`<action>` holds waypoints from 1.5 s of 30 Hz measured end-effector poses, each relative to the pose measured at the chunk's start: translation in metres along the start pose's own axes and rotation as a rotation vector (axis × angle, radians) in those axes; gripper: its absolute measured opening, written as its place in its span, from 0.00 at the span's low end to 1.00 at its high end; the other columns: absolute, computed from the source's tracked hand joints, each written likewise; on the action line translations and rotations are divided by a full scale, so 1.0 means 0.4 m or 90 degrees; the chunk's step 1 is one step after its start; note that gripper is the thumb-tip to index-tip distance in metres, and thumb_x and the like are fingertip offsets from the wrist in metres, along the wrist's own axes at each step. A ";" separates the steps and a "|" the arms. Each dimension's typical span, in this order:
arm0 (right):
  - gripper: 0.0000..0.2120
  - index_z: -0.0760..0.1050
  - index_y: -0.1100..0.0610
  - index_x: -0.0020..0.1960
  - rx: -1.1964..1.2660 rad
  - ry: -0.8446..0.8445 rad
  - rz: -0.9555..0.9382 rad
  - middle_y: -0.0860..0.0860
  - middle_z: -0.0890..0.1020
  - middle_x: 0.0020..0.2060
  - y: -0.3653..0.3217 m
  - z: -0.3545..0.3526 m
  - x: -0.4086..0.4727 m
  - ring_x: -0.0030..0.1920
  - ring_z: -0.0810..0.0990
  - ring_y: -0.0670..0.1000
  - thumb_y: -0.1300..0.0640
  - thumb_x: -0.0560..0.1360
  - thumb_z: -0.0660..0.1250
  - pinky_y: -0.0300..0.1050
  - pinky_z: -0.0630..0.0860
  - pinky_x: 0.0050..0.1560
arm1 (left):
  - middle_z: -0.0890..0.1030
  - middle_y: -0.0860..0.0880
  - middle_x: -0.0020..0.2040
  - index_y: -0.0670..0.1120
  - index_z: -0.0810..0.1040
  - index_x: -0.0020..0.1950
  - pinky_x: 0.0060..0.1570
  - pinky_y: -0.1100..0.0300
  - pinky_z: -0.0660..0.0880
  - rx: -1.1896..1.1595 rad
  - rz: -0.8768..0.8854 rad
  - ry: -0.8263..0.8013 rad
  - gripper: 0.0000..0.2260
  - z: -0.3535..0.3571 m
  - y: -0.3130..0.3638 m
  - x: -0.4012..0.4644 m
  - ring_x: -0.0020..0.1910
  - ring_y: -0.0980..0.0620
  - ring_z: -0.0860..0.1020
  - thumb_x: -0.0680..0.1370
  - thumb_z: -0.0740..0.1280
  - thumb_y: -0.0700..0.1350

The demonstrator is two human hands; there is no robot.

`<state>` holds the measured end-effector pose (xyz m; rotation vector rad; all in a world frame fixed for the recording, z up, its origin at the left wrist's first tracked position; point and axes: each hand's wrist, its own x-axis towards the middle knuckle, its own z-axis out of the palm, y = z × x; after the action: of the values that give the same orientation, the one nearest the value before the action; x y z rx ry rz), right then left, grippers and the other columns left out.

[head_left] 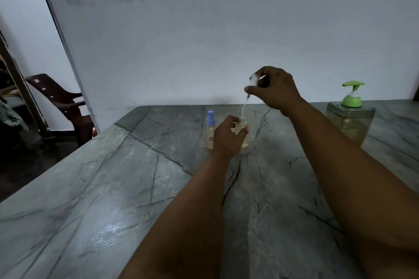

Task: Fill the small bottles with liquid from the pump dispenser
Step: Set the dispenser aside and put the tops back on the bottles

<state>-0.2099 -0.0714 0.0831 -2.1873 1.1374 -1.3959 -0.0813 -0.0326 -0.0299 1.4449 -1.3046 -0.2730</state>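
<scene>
My left hand (pixel 227 135) grips a small clear bottle (pixel 245 137) of yellowish liquid standing on the table, its neck uncovered. Above it my right hand (pixel 275 88) pinches the bottle's spray cap (pixel 254 81), whose thin dip tube (pixel 244 107) hangs down into the open neck. A second small bottle (pixel 210 130) with a blue spray cap stands just left of my left hand, holding the same yellowish liquid. The pump dispenser (pixel 351 120), a clear squarish container with a green pump head, stands at the right, apart from both hands.
The grey marble table (pixel 113 188) runs to a white wall behind. Past its left edge stands a dark brown plastic chair (pixel 61 102). Both forearms stretch across the table's near right part.
</scene>
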 end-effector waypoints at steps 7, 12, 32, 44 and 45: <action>0.17 0.75 0.57 0.59 -0.063 -0.167 -0.007 0.53 0.79 0.51 0.038 0.071 -0.033 0.47 0.78 0.49 0.58 0.72 0.73 0.36 0.71 0.42 | 0.78 0.50 0.50 0.44 0.77 0.58 0.49 0.61 0.73 0.003 -0.003 0.004 0.15 -0.004 -0.003 0.000 0.50 0.51 0.77 0.74 0.72 0.47; 0.19 0.71 0.52 0.64 -0.091 -0.252 -0.011 0.55 0.79 0.56 0.061 0.089 -0.037 0.50 0.78 0.51 0.58 0.75 0.69 0.39 0.69 0.46 | 0.80 0.48 0.51 0.44 0.77 0.57 0.48 0.61 0.73 -0.004 0.002 0.006 0.14 -0.002 -0.003 0.000 0.50 0.51 0.78 0.74 0.72 0.46; 0.26 0.66 0.52 0.69 -0.030 -0.277 0.042 0.54 0.76 0.62 0.050 0.094 -0.038 0.59 0.77 0.53 0.59 0.73 0.71 0.42 0.74 0.54 | 0.81 0.46 0.54 0.42 0.77 0.58 0.47 0.65 0.67 0.015 0.017 0.002 0.15 -0.004 -0.007 0.002 0.51 0.53 0.77 0.74 0.72 0.46; 0.27 0.70 0.55 0.65 -0.074 -0.238 0.033 0.52 0.77 0.56 0.075 0.105 -0.040 0.54 0.78 0.52 0.51 0.69 0.75 0.43 0.76 0.51 | 0.80 0.49 0.50 0.43 0.77 0.56 0.42 0.72 0.67 0.005 0.017 -0.002 0.13 -0.005 -0.008 0.004 0.48 0.57 0.74 0.74 0.73 0.45; 0.23 0.72 0.54 0.64 -0.025 -0.241 0.033 0.51 0.78 0.55 0.074 0.097 -0.037 0.53 0.78 0.51 0.55 0.71 0.74 0.39 0.76 0.48 | 0.80 0.49 0.51 0.43 0.77 0.57 0.43 0.69 0.67 0.007 0.010 -0.004 0.14 -0.005 -0.008 0.005 0.48 0.57 0.74 0.74 0.73 0.46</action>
<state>-0.1928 -0.0850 0.0370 -2.3011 1.0751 -0.8904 -0.0775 -0.0336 -0.0308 1.4442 -1.3238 -0.2599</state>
